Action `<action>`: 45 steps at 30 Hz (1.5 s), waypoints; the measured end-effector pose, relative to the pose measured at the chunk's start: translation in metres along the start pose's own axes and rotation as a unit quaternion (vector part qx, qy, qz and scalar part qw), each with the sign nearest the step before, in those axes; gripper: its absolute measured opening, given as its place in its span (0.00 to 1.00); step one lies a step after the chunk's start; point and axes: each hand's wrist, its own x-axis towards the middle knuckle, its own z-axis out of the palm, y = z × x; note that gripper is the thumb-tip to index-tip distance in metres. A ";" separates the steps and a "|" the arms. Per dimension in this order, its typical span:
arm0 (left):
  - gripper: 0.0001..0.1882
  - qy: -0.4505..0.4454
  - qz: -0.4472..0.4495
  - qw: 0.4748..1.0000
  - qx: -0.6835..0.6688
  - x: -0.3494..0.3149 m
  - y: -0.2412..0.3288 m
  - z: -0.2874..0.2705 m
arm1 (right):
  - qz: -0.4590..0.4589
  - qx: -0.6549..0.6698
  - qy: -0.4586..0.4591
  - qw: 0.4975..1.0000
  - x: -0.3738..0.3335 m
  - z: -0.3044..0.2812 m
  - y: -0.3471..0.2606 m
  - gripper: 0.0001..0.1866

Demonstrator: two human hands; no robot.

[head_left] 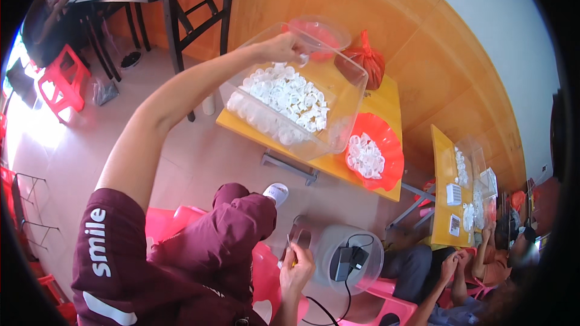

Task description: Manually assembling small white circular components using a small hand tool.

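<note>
My left hand [283, 48] reaches over the far side of a clear plastic bin [356, 93], its fingers pinched on a small white plastic piece [303, 58]. Below it in the bin lies a spread heap of white ring-like plastic parts [284, 96]. Low in the head view, by my lap, my right hand [296, 270] is closed round a small hand tool [290, 244]. Its thin metal end points up and a bit of yellow shows at the grip; its exact kind is too small to tell.
The bin stands on a yellow table [393, 102] with a red scalloped bowl [396, 145] of white parts, a red bag [367, 63] and a round pink-red container [326, 30]. A bucket [368, 265] holds a black power adapter [347, 262]. People sit at another table [444, 205] on the right.
</note>
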 end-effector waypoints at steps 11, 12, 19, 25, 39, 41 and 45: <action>0.20 -0.141 -0.014 0.648 -0.748 -0.245 0.101 0.165 | -0.030 -0.011 0.051 0.998 0.007 0.008 0.012 0.06; 0.21 -0.110 -0.031 0.627 -0.771 -0.258 0.097 0.180 | 0.023 0.039 0.038 0.998 0.006 0.008 0.005 0.06; 0.20 -0.100 -0.036 0.547 -0.830 -0.287 0.084 0.232 | 0.073 0.171 0.031 0.982 -0.004 0.001 -0.024 0.08; 0.20 -0.077 -0.015 0.547 -0.834 -0.292 0.080 0.233 | 0.011 0.137 0.040 0.990 -0.009 -0.008 -0.064 0.08; 0.17 -0.103 -0.033 0.519 -0.848 -0.291 0.077 0.229 | 0.023 0.145 0.049 0.988 -0.006 0.001 -0.094 0.08; 0.16 -0.100 -0.030 0.519 -0.849 -0.290 0.079 0.230 | 0.014 0.122 0.051 0.991 0.000 0.003 -0.092 0.09; 0.12 -0.113 -0.030 0.524 -0.844 -0.289 0.079 0.234 | -0.002 0.085 0.017 0.996 0.011 0.006 -0.095 0.09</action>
